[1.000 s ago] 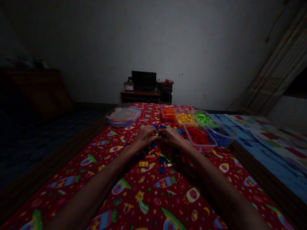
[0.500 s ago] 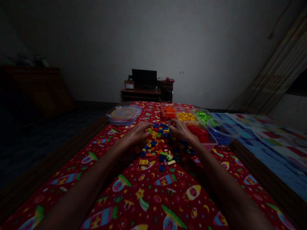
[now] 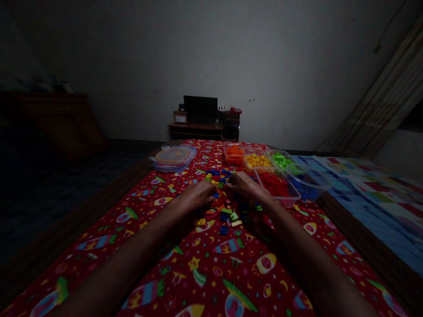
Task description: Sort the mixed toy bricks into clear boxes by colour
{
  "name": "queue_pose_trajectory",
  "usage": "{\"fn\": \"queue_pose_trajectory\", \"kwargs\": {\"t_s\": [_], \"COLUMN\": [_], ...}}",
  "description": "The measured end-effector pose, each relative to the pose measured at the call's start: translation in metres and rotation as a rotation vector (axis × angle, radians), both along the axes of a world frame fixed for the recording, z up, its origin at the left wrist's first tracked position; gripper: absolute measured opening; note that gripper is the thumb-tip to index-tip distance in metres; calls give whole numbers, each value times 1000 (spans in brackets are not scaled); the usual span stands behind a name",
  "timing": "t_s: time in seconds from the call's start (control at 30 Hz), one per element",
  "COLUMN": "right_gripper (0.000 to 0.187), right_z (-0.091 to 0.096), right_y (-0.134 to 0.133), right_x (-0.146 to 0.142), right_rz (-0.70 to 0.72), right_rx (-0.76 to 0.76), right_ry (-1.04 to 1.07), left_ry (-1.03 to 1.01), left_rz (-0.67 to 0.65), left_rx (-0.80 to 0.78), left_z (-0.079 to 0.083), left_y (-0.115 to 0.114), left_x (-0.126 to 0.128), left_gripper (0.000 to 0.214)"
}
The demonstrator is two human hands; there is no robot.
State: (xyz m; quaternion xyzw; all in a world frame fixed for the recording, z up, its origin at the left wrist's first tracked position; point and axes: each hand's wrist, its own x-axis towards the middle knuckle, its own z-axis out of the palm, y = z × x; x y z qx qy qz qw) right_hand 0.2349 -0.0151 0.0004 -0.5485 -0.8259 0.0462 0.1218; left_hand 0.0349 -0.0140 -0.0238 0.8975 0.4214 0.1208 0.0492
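Observation:
A loose pile of mixed toy building bricks [image 3: 228, 211] in blue, red, yellow, green and orange lies on the red patterned tablecloth [image 3: 211, 273]. Over the pile's left side is my left hand [image 3: 201, 194], its fingers curled down among the bricks; whatever they grip is hidden. My right hand [image 3: 242, 184] reaches into the upper right of the pile, fingers bent and pressed together, and I cannot see what is in them. Near the front of the pile lie a yellow brick [image 3: 199, 222] and a round blue piece [image 3: 224, 230].
Right of the pile stand clear containers of sorted bricks: red [image 3: 276, 185], orange [image 3: 234, 154], yellow [image 3: 257, 161], green [image 3: 281, 161] and blue [image 3: 306, 187]. Stacked clear lids [image 3: 175, 157] lie at the back left. A desk with a monitor [image 3: 200, 109] stands by the wall.
My left hand has moved down and slightly right, its fingers closing over the bricks. My right hand has come a little lower and left into the pile. The view has shifted slightly.

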Motion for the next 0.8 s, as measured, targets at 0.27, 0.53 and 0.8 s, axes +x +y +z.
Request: {"fn": "queue_pose_trajectory", "kwargs": {"t_s": [0.27, 0.53, 0.8], "right_gripper": [28, 23, 18], "right_z": [26, 21, 18], "right_y": [1, -22, -16], "right_x": [24, 0, 1], "right_rz": [10, 45, 101], "right_rx": [-128, -167, -112], "right_ry": [109, -255, -160], "left_ry": [-136, -237, -276], "left_rz": [-9, 0, 46], "left_rx": [19, -20, -43], "left_z": [0, 2, 12], "left_y": [9, 10, 2], "left_x": [-2, 4, 9], "left_gripper": [19, 24, 23]}}
